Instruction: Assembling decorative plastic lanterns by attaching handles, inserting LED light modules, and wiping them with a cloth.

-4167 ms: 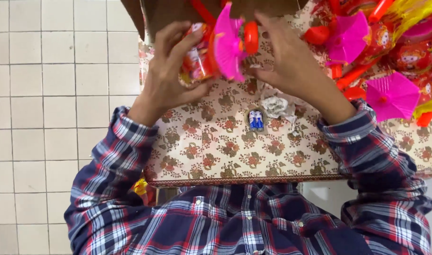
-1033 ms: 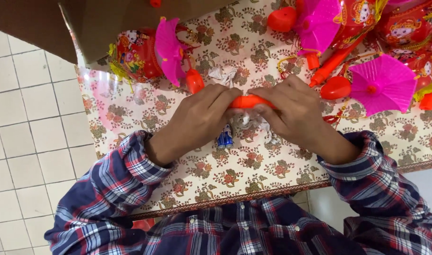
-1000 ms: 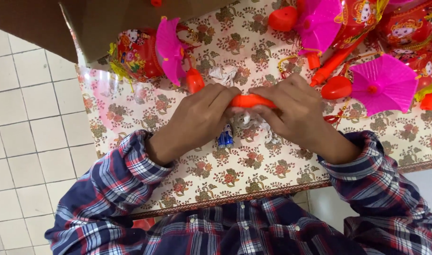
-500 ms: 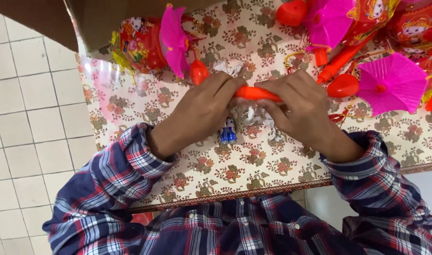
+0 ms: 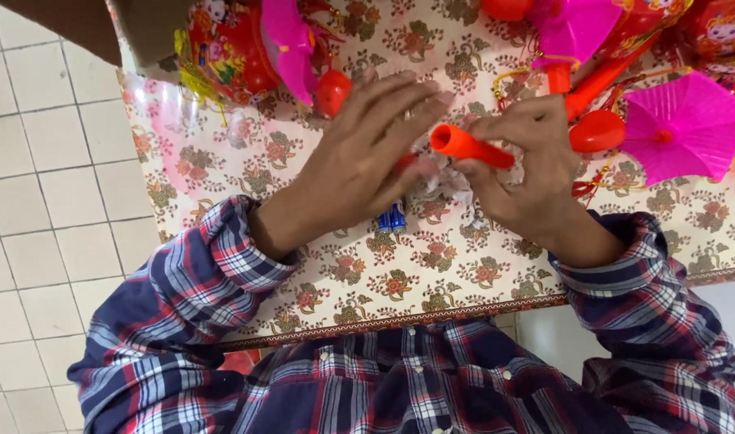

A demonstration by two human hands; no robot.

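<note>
Head view: looking straight down at a desk (image 5: 223,173) covered in a glossy floral sheet, with pale floor tiles on the left.
Far left: a red and yellow toy lantern (image 5: 223,52) with a pink parasol top (image 5: 291,44) lies on its side, and a small red bulb piece (image 5: 332,90) sits just beside it.
Left hand (image 5: 359,153): fingers stretched out flat and close together, lying over the near end of the orange tube; whether the thumb grips anything underneath cannot be told.
Centre: blue batteries (image 5: 392,217) lie on the desk just under the left palm, near some crumpled clear wrapping (image 5: 452,183).
Orange tube (image 5: 468,146): held between both hands above the desk, its open round end facing left.
Right hand (image 5: 528,165): fingers curled, pinching the tube along its right part.
Right: a loose pink parasol (image 5: 685,124), a red bulb (image 5: 596,131) and more red lantern parts crowd the far corner.
Progress: the tube looks unassembled, with batteries outside it; one lantern on the left appears complete, several pieces remain loose.
</note>
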